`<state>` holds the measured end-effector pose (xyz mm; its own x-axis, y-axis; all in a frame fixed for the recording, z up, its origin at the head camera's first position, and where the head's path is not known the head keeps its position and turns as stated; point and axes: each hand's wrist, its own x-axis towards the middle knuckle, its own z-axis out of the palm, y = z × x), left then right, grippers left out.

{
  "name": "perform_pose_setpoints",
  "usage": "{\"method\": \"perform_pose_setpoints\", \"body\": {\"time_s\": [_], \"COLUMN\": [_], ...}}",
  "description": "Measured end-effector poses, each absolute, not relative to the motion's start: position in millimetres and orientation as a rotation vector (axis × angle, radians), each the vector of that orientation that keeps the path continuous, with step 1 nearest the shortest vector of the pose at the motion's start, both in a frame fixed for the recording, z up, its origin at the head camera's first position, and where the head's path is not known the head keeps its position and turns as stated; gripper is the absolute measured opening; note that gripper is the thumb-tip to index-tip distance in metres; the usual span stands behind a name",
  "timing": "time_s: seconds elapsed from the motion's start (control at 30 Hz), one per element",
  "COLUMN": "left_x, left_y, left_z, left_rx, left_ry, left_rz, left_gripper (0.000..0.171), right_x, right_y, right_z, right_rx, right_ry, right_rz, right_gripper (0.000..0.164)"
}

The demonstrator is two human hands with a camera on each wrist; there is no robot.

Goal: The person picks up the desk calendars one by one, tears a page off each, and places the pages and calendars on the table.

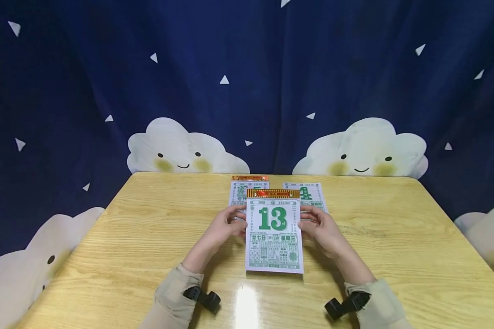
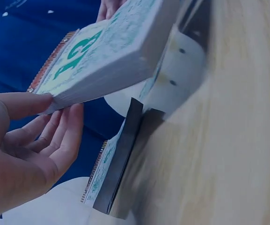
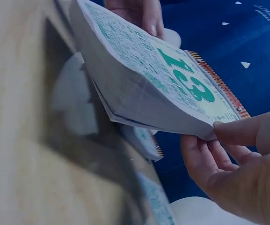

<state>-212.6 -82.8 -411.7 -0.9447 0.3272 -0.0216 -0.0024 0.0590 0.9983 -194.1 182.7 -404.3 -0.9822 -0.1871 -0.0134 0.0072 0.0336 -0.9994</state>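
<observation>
A thick tear-off calendar [image 1: 273,237] with a big green 13 and an orange-and-black striped header is held above the table. My left hand [image 1: 230,224] pinches its left edge, thumb on the front and fingers behind. On the opposite edge, my right hand [image 1: 319,228] grips it the same way. The wrist views show the block's thick white page edges and the calendar tilted. Partly hidden behind it are a second calendar [image 1: 236,188] with an orange header at the left and a third calendar [image 1: 316,192] at the right.
A light wooden table [image 1: 148,219] spans the area under my hands, with a bright reflection near its front. A dark blue curtain [image 1: 247,105] printed with white clouds and triangles hangs behind the table's far edge.
</observation>
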Motion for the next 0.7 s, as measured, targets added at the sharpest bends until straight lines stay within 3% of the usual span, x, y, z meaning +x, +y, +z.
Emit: {"method": "perform_pose_setpoints", "body": {"time_s": [0.27, 0.47, 0.7], "left_x": [-217.8, -220.1, -224.2], "left_y": [-81.8, -86.6, -86.2], "left_z": [-407.1, -406.0, -405.4], "left_rx": [0.319, 0.513, 0.64], "left_ry": [2.004, 1.806, 1.571], "left_rz": [2.076, 2.067, 2.162], "left_gripper": [0.053, 0.068, 0.069], "right_x": [-201.4, -201.8, -199.7], "right_y": [185.2, 187.2, 187.4], "right_z": [-388.5, -377.8, -368.6], "right_rx": [-0.214, -0.194, -0.242], "right_ry": [2.138, 2.143, 2.179], "right_rz": [-2.145, -2.182, -2.203], "right_gripper": [0.048, 0.05, 0.052]}}
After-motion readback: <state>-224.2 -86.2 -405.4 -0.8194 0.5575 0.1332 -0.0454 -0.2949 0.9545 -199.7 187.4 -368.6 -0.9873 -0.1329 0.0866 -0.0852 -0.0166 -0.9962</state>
